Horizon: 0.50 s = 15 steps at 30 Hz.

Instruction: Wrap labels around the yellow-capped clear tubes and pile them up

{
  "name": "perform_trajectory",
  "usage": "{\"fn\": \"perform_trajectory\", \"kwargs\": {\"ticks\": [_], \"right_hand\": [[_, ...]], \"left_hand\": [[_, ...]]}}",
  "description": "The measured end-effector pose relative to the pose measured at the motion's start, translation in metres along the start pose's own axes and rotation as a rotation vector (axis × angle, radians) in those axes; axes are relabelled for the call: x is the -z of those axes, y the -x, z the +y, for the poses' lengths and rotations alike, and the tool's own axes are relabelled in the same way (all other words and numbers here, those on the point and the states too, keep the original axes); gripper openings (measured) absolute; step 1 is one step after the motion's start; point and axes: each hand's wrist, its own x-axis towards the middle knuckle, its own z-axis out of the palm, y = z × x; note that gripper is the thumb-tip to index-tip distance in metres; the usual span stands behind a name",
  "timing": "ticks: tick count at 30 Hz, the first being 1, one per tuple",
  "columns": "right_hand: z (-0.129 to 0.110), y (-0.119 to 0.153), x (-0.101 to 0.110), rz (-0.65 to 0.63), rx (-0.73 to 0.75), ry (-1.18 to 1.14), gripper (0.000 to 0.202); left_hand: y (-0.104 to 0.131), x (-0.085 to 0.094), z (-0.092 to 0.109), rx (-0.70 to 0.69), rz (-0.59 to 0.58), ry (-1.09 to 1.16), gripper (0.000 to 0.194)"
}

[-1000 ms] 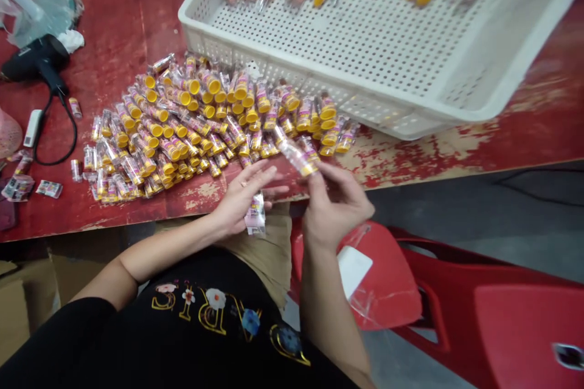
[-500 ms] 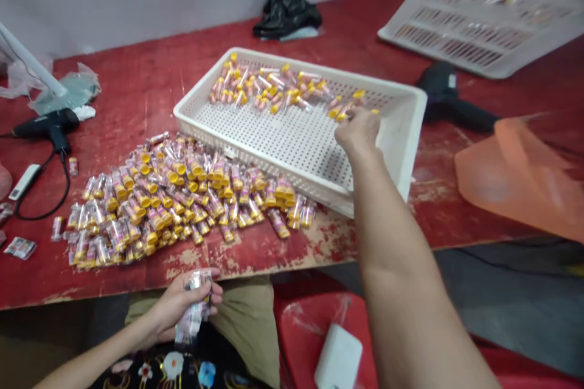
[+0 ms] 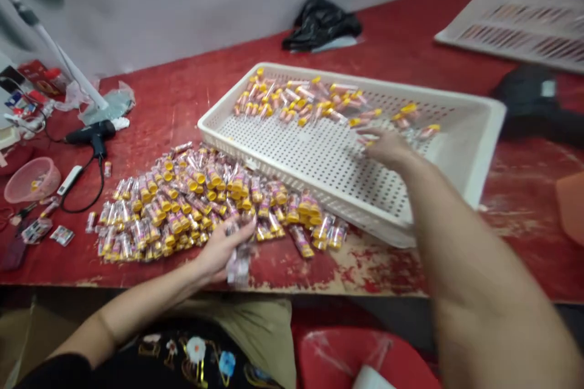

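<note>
My left hand (image 3: 228, 249) is closed around a small bunch of clear printed plastic sleeves (image 3: 238, 264), over the table's front edge beside the pile. Inside the white perforated tray (image 3: 283, 155), my right hand (image 3: 390, 147) has a small yellow-capped tube (image 3: 366, 141) at its fingertips; motion blurs the fingers. More clear tubes with yellow caps and pinkish contents (image 3: 301, 97) lie along the tray's far side. A large pile of sleeved, yellow-capped tubes (image 3: 182, 200) covers the table in front of the tray.
On the red table (image 3: 159, 97), a black heat gun (image 3: 93, 134) and a pink basket (image 3: 33, 179) are at left. A black plastic bag (image 3: 322, 21) lies behind the tray. At right are a white crate (image 3: 515, 27) and a dark blurred tool (image 3: 529, 97). A red stool (image 3: 337, 355) stands below.
My left hand has risen from my lap toward the pile with the sleeves. My right hand has shifted left and nearer within the tray. The view has swung left.
</note>
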Motion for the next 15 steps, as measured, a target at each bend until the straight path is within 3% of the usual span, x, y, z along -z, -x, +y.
{"fn": "perform_trajectory", "kwargs": {"ticks": [2, 5, 7, 9, 12, 15], "right_hand": [[-0.004, 0.041, 0.001, -0.081, -0.012, -0.164, 0.030], [-0.022, 0.127, -0.008, -0.230, 0.007, -0.510, 0.035], [-0.042, 0.189, -0.025, -0.369, 0.021, -0.801, 0.051], [-0.066, 0.240, -0.052, -0.453, 0.009, -0.936, 0.050], [-0.095, 0.283, -0.098, -0.313, -0.088, -1.016, 0.047], [-0.108, 0.296, -0.129, -0.075, -0.172, -0.976, 0.046]], "left_hand": [[-0.010, -0.006, 0.000, -0.042, -0.012, 0.026, 0.059], [-0.018, -0.006, -0.008, -0.147, 0.009, 0.064, 0.056], [-0.017, -0.003, -0.016, -0.206, 0.028, 0.082, 0.057], [-0.015, 0.000, -0.022, -0.257, 0.040, 0.077, 0.055], [-0.008, 0.007, -0.027, -0.347, 0.057, 0.042, 0.048], [0.000, 0.017, -0.027, -0.375, 0.066, 0.035, 0.047]]}}
